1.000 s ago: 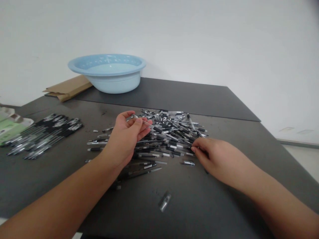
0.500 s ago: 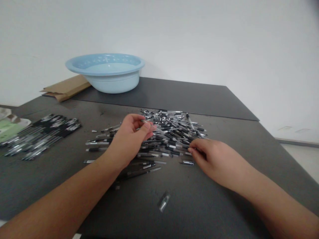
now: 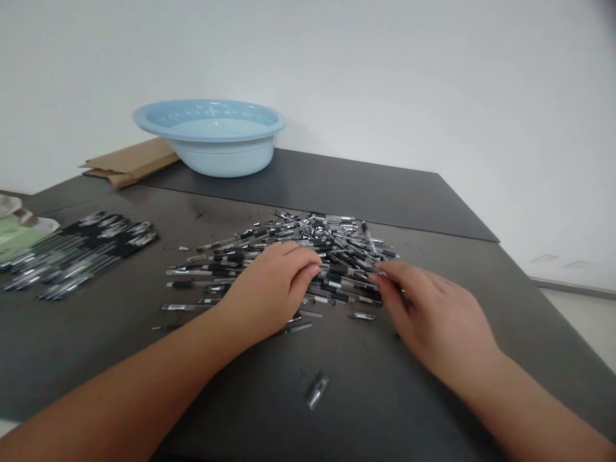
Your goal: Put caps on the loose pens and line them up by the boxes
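A slim pen sits at the right side of the heap of pens, apparently pinched in my right grip; fingers hide most of it. A light pinch, lined up with the barrel, should serve best without dragging neighbours. My left grip has thumb and finger together over the heap; whether anything is between them I cannot tell, and it covers pens beneath. Nearer me on the tabletop, a clear piece is blurred. Far left, a green package is cut off.
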`<state>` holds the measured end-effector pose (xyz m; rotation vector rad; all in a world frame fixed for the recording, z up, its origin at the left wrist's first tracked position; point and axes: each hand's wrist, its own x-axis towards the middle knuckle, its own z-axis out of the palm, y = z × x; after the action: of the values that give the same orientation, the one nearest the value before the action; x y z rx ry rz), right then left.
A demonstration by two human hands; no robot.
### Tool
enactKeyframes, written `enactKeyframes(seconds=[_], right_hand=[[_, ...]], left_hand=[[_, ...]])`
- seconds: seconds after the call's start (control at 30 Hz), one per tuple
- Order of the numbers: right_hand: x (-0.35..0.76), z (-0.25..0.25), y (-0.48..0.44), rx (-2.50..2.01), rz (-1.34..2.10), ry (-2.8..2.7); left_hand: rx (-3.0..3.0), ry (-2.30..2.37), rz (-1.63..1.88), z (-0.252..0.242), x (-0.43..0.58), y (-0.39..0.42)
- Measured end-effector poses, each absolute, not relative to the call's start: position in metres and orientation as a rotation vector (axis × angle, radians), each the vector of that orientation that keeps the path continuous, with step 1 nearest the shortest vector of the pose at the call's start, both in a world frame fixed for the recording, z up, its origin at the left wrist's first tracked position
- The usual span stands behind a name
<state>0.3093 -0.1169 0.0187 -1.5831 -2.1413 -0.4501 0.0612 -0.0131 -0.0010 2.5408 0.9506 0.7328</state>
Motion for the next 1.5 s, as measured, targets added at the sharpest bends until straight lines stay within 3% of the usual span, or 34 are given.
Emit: enactKeyframes(seconds=[0.1,0.23,0.37,0.5,1.2,1.5], right_hand=[[0.317,0.023,-0.119,-1.62,-0.373,-1.85],[0.323,0.019,-0.117,-1.534,-0.013,-1.586],[0.321,0.011,-0.113,-1.445,0.321,-1.552],[0.317,0.005,-0.111,-1.414,0.429,-1.621],[0.303,0.008,-0.11,-1.485,0.236,-1.887],[0.315,0.014,-0.112,-1.443,-0.087,-2.146]], left_hand=[[2.356,1.019,0.842,-0.001,0.06,-0.011],[2.142,1.096,0.866,0.005,0.061,-0.013],[1.991,1.131,0.783,0.01,0.062,-0.014],[1.986,1.097,0.746,0.01,0.063,-0.015],[2.275,0.831,0.746,0.004,0.066,-0.022],[2.327,0.854,0.769,0.007,0.066,-0.025]])
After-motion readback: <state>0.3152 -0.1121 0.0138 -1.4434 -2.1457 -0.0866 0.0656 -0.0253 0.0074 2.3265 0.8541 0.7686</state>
